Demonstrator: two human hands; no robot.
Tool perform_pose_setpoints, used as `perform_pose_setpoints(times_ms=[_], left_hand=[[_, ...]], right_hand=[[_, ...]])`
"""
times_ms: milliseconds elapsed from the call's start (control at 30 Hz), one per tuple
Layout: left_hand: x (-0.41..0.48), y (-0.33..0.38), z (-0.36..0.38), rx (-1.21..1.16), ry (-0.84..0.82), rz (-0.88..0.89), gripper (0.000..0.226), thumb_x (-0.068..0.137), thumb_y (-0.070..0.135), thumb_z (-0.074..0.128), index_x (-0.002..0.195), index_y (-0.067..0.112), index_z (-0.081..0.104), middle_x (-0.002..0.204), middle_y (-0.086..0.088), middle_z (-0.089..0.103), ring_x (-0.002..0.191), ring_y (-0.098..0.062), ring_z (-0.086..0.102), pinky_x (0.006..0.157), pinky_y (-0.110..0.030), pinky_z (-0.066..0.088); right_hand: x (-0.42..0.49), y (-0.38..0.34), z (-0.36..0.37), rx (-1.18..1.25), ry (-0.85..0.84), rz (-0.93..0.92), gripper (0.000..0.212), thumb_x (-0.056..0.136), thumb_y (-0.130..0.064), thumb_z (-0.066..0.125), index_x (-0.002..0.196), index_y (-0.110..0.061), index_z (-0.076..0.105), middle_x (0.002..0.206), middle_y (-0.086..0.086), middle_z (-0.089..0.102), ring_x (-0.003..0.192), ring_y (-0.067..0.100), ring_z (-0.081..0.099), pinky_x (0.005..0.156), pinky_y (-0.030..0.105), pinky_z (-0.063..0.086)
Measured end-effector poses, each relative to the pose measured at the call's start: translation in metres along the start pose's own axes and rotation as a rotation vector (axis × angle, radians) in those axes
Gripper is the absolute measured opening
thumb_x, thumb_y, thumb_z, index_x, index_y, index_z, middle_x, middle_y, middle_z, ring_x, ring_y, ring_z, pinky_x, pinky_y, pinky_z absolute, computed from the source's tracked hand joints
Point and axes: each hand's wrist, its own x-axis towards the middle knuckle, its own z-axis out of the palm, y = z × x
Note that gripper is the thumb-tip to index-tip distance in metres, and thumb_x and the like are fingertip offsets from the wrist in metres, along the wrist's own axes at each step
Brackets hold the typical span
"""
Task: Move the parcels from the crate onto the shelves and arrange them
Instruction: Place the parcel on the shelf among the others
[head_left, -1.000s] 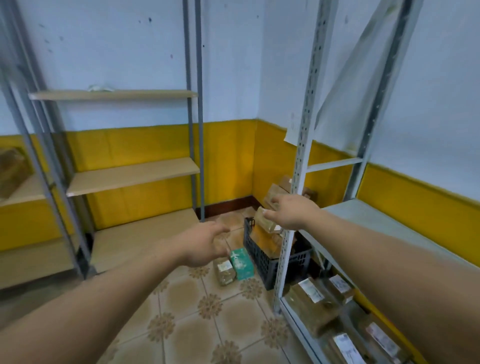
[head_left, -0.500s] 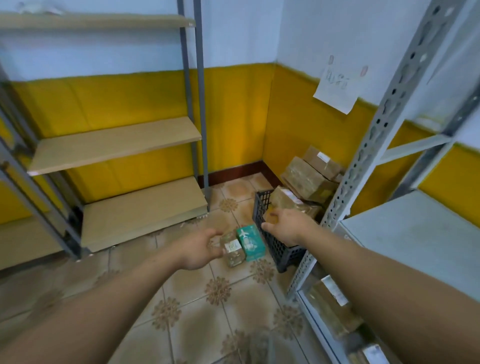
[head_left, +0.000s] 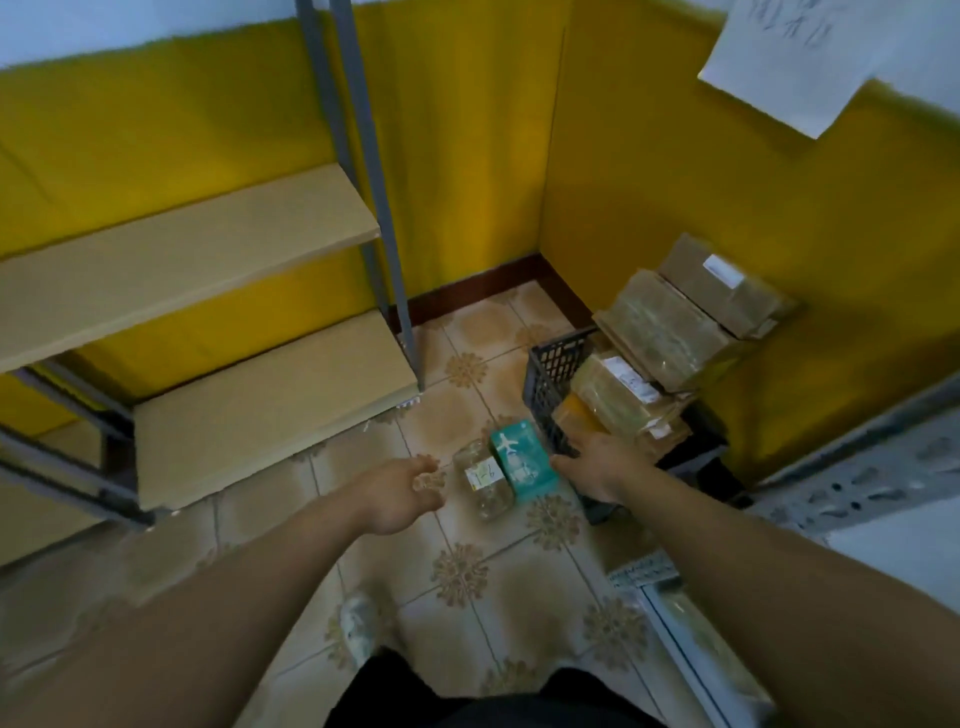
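Nearest, a light shoe (head_left: 358, 623) stood on the patterned tile floor (head_left: 467, 571). Both forearms were stretched forward and down. The left hand (head_left: 400, 493) hung above the tiles with fingers loosely curled, grasping nothing. The right hand (head_left: 602, 467) was at the near rim of the black crate (head_left: 548, 379); its fingertips were hidden, so its grip could not be told.

Between the hands, two items lay flat on the floor, side by side and touching: a small clear-wrapped parcel (head_left: 485, 480), label up, and a teal box (head_left: 522, 460). Their long axes ran away from the person. The teal box lay against the crate's near left wall.

Inside the crate, brown parcels (head_left: 618, 395) were piled above the rim, tilted, long axes running diagonally. Behind them, larger cartons (head_left: 670, 332) were stacked in the corner.

To the left, the lower shelf (head_left: 275, 410) and the upper shelf (head_left: 182, 260) held nothing visible. A grey upright (head_left: 374, 182) stood at their right end, between the shelves and the crate. A paper sheet (head_left: 779, 57) hung on the far wall.
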Motion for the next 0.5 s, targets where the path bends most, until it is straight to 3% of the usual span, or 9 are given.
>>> perform_pose_setpoints(times_ms=[100, 233, 367, 500], left_hand=[[0.052, -0.023, -0.028, 0.086, -0.078, 0.043, 0.064, 0.098, 0.048, 0.048, 0.152, 0.022, 0.026, 0.159, -0.003, 0.023, 0.141, -0.023, 0.032, 0.107, -0.031, 0.032], [0.128, -0.059, -0.069, 0.206, -0.219, 0.122, 0.067, 0.097, 0.049, 0.049, 0.153, 0.023, 0.023, 0.160, -0.003, 0.020, 0.143, -0.023, 0.027, 0.111, -0.033, 0.030], [0.202, -0.088, -0.096, 0.234, -0.336, 0.183, 0.063, 0.098, 0.040, 0.051, 0.152, 0.020, 0.026, 0.158, -0.001, 0.025, 0.140, -0.019, 0.033, 0.103, -0.025, 0.033], [0.283, -0.120, -0.084, 0.251, -0.336, 0.115, 0.061, 0.097, 0.039, 0.053, 0.151, 0.025, 0.029, 0.156, -0.001, 0.030, 0.134, -0.019, 0.042, 0.092, -0.023, 0.039]], right_hand=[[0.038, -0.010, 0.006, 0.082, 0.024, 0.105, 0.063, 0.098, -0.055, 0.045, 0.144, -0.012, 0.043, 0.141, 0.013, 0.052, 0.118, 0.028, 0.053, 0.080, 0.028, 0.036], [0.090, -0.034, 0.024, 0.215, 0.050, 0.254, 0.054, 0.098, -0.053, 0.045, 0.133, -0.012, 0.052, 0.127, 0.014, 0.061, 0.109, 0.029, 0.058, 0.083, 0.032, 0.043], [0.143, -0.053, 0.054, 0.329, 0.042, 0.356, 0.059, 0.099, -0.051, 0.044, 0.143, -0.011, 0.044, 0.141, 0.014, 0.052, 0.124, 0.031, 0.051, 0.091, 0.032, 0.041], [0.193, -0.046, 0.098, 0.440, 0.025, 0.433, 0.059, 0.098, -0.050, 0.048, 0.146, -0.016, 0.043, 0.146, 0.011, 0.050, 0.131, 0.029, 0.047, 0.099, 0.028, 0.038]])
